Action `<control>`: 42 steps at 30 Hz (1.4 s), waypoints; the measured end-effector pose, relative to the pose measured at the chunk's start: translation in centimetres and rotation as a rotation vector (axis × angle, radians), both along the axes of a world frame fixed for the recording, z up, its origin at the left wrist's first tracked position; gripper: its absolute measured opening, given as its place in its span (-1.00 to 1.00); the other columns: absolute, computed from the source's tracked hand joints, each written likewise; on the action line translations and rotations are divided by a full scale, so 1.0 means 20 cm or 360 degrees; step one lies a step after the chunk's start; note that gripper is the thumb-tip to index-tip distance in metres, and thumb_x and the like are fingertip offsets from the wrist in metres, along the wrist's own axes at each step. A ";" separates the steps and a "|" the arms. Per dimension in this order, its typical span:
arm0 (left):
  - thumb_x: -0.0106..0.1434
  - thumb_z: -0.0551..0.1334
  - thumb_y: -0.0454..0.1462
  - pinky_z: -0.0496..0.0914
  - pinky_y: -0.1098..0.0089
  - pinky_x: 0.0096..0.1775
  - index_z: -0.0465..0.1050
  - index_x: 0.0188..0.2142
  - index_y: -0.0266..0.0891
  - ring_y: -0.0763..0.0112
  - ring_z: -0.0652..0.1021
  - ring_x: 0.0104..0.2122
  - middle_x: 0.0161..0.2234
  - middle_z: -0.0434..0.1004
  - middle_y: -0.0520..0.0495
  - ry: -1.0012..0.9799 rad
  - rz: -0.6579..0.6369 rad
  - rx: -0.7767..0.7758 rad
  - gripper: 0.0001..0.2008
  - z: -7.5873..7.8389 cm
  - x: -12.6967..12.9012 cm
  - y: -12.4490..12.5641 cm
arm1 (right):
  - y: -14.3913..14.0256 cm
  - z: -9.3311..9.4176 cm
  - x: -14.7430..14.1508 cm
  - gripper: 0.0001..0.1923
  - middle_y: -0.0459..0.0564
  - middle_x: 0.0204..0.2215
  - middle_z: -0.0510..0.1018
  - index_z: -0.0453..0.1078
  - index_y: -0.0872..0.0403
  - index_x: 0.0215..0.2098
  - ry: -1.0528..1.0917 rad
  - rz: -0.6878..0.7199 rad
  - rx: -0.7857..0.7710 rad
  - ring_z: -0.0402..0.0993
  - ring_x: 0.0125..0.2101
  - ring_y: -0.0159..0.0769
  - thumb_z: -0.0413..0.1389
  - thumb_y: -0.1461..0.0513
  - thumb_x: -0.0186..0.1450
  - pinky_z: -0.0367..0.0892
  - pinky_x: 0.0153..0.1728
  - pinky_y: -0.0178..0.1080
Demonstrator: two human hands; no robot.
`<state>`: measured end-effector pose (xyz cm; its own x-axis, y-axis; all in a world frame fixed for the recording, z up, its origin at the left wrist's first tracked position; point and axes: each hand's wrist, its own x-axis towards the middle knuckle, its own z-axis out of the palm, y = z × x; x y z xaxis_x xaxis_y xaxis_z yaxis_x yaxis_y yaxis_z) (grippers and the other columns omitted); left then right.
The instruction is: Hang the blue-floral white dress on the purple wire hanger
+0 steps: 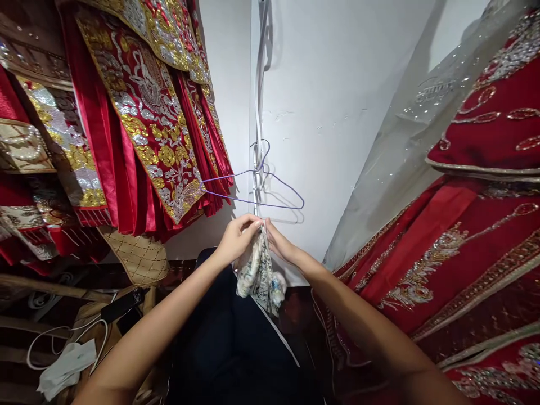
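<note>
Your forearms converge on the patterned cloth, left hand and right hand pinching its top edge level, cloth hanging straight down below the purple hanger.

Your left hand and right hand pinch the top of the patterned cloth, and your fingers cover just what they grip there. The cloth's lower end sinks behind the dark garment, whose bottom the frame's edge cuts off. The purple wire hanger hooks onto a thin white strip whose upper end leaves the frame. The embroidered red garments on your left and the red embroidered fabric on your right both run out of the frame.
</note>
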<state>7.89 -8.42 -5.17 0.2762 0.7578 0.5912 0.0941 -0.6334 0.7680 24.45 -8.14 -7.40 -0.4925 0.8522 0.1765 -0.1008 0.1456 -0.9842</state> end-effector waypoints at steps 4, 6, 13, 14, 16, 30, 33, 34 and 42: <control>0.32 0.21 -0.08 0.39 0.29 -0.03 0.47 -0.07 -0.19 0.27 0.52 -0.08 -0.09 0.54 -0.13 -0.0120 0.0172 0.0097 -0.70 0.00 -0.03 0.03 | -0.06 0.09 0.02 -0.71 -0.06 -0.39 0.56 0.46 0.07 -0.28 -0.0146 0.0115 -0.0027 0.48 -0.33 -0.25 0.30 0.07 0.13 0.38 -0.26 -0.24; 0.30 0.23 -0.07 0.40 0.28 0.00 0.39 0.10 -0.12 0.24 0.50 0.02 0.03 0.50 -0.15 -0.0044 0.0001 -0.0035 -0.59 -0.03 -0.07 0.04 | -0.05 0.16 0.05 -0.76 -0.08 -0.42 0.54 0.46 0.09 -0.32 -0.0181 0.0025 0.0190 0.47 -0.37 -0.27 0.31 0.18 0.07 0.37 -0.28 -0.24; 0.30 0.22 -0.07 0.46 0.30 -0.23 0.55 -0.21 -0.20 0.30 0.57 -0.34 -0.37 0.58 -0.11 0.0715 -0.0790 -0.0569 -0.73 -0.24 -0.16 -0.10 | 0.24 0.40 0.18 -0.88 -0.04 -0.35 0.57 0.49 0.08 -0.34 0.0115 -0.0930 0.1112 0.47 -0.26 -0.24 0.21 0.21 0.15 0.34 -0.13 -0.18; 0.29 0.23 -0.09 0.46 0.29 -0.20 0.53 -0.15 -0.19 0.29 0.57 -0.28 -0.27 0.59 -0.14 0.0678 -0.0662 -0.0498 -0.74 -0.26 -0.17 -0.11 | 0.27 0.41 0.18 -0.86 -0.04 -0.35 0.57 0.49 0.09 -0.33 0.0160 -0.0961 0.1115 0.48 -0.27 -0.24 0.22 0.20 0.15 0.34 -0.12 -0.19; 0.27 0.26 -0.13 0.45 0.26 -0.11 0.43 0.05 -0.13 0.25 0.54 -0.13 -0.03 0.51 -0.20 0.0518 -0.0314 -0.0355 -0.63 -0.25 -0.17 -0.10 | 0.27 0.42 0.16 -0.83 -0.03 -0.34 0.58 0.51 0.10 -0.33 0.0103 -0.0777 0.1082 0.50 -0.28 -0.24 0.25 0.17 0.14 0.36 -0.13 -0.19; 0.33 0.11 0.02 0.32 0.41 -0.28 0.38 -0.35 -0.27 0.37 0.42 -0.37 -0.39 0.44 0.00 0.1129 -0.0286 -0.0217 -0.61 -0.12 -0.20 -0.09 | 0.47 0.29 0.19 -0.65 -0.01 -0.05 0.62 0.54 0.01 -0.01 -0.0552 -0.0991 0.1278 0.52 -0.03 -0.09 0.06 0.05 0.37 0.35 0.03 -0.11; 0.38 0.02 0.01 0.28 0.43 -0.33 0.34 -0.39 -0.25 0.41 0.37 -0.44 -0.47 0.37 0.03 0.1222 -0.0218 -0.0149 -0.59 -0.08 -0.19 -0.12 | 0.61 0.16 0.17 -0.61 0.00 0.00 0.60 0.47 -0.04 0.09 -0.0979 -0.0955 0.1090 0.50 0.00 -0.05 0.05 0.06 0.37 0.33 0.02 -0.09; 0.39 0.00 0.01 0.26 0.43 -0.35 0.33 -0.39 -0.24 0.42 0.35 -0.46 -0.48 0.36 0.04 0.1255 -0.0186 -0.0128 -0.59 -0.06 -0.20 -0.13 | 0.62 0.13 0.17 -0.60 0.02 0.00 0.60 0.45 -0.04 0.11 -0.1058 -0.0937 0.1050 0.49 0.01 -0.03 0.07 0.06 0.36 0.33 0.01 -0.09; 0.30 0.08 -0.17 0.31 0.39 -0.34 0.40 -0.47 -0.23 0.34 0.45 -0.45 -0.46 0.49 -0.06 0.1693 0.0180 -0.0185 -0.73 -0.11 -0.50 0.06 | 0.49 0.04 0.41 -0.67 0.02 -0.28 0.63 0.48 0.06 -0.16 -0.1090 -0.0940 0.1003 0.50 -0.26 -0.15 0.01 0.03 0.36 0.30 -0.22 -0.24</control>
<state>-2.10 -7.27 -7.33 0.5312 0.8472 0.0112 0.8030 -0.5076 0.3124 32.67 1.71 -6.50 -0.1967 0.8390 0.5074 0.6887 0.4866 -0.5376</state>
